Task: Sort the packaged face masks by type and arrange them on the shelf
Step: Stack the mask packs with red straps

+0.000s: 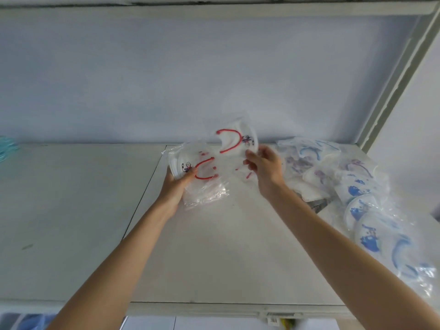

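Two hands are busy over one white shelf (238, 258), which spans the view with its front edge nearest the camera and a pale back wall behind.

Largest group: unsorted heap of packaged masks (345, 186) along the right edge, running from the back right corner toward the front; blue-print and purple-print packets overlap, so an exact count is not possible.

Next: red-strap stack (190, 172), near the middle of the shelf toward the back edge, lower packets lying on the surface. Left hand (177, 184) grips its left end, thumb on top over the printed figure, fingers curled beneath.

Smallest: single red-strap packet (234, 141), lifted clear of the shelf, up and to the right of the stack. Right hand (264, 165) pinches its lower right edge, fingers closed narrow on the plastic.

Key relation: lifted packet lies just right of and behind the stack, strap loop opening left, mirroring the stack's loop. Judgement: same type; right hand is the carrier, and a short leftward, downward move should lay it on the stack. Loose slippery film may slide.
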`<state>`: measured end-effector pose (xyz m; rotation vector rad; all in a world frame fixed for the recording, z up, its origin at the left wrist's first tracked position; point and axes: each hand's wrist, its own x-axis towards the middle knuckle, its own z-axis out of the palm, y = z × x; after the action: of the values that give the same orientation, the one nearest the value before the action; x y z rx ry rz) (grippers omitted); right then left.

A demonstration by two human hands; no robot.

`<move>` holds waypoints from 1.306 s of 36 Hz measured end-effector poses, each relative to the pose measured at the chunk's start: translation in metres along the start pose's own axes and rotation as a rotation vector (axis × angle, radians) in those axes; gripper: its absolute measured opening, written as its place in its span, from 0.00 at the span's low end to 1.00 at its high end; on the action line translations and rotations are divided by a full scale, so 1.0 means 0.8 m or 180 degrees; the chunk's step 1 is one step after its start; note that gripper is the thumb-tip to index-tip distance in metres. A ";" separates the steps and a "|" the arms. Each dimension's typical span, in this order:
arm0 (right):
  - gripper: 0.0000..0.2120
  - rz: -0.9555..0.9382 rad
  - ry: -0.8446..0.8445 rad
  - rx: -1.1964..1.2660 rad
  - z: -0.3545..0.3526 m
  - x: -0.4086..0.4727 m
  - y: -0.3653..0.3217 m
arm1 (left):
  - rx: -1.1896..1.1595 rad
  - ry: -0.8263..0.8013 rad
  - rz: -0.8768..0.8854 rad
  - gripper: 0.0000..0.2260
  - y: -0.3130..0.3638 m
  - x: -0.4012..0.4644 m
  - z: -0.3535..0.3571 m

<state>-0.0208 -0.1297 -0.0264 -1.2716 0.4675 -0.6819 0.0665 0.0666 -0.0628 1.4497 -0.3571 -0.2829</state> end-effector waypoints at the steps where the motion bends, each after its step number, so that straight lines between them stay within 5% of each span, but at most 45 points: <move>1: 0.06 0.0047 -0.0052 0.0051 0.003 -0.008 0.000 | -0.0012 -0.0001 -0.0004 0.13 0.000 -0.001 0.003; 15: 0.11 0.0189 -0.0363 -0.0484 -0.031 -0.012 -0.023 | 0.0107 0.0085 -0.0066 0.19 0.002 -0.010 -0.001; 19: 0.07 0.0138 -0.0550 -0.0910 -0.042 -0.006 -0.031 | 0.0094 0.0035 -0.0066 0.10 0.000 -0.009 -0.002; 23: 0.07 0.0084 -0.0668 -0.1117 -0.045 -0.003 -0.030 | 0.0088 -0.0022 -0.0059 0.19 -0.002 -0.009 0.003; 26: 0.11 -0.0133 -0.0933 -0.1649 -0.046 0.002 -0.030 | 0.0119 -0.0058 -0.0052 0.15 0.003 -0.010 0.008; 39: 0.25 -0.1292 -0.1967 -0.3541 0.014 0.013 -0.064 | 0.0184 -0.0775 -0.0179 0.23 0.012 -0.016 0.021; 43: 0.27 -0.1815 -0.1606 -0.3927 0.025 0.005 -0.051 | 0.0232 -0.0730 -0.0231 0.25 0.008 -0.017 0.025; 47: 0.29 -0.1884 -0.0356 -0.3413 0.008 -0.003 -0.031 | 0.0048 -0.0467 -0.0215 0.26 0.004 -0.019 0.017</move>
<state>-0.0236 -0.1271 -0.0006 -2.5089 0.3593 -0.8737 0.0471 0.0603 -0.0596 1.4615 -0.4302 -0.4433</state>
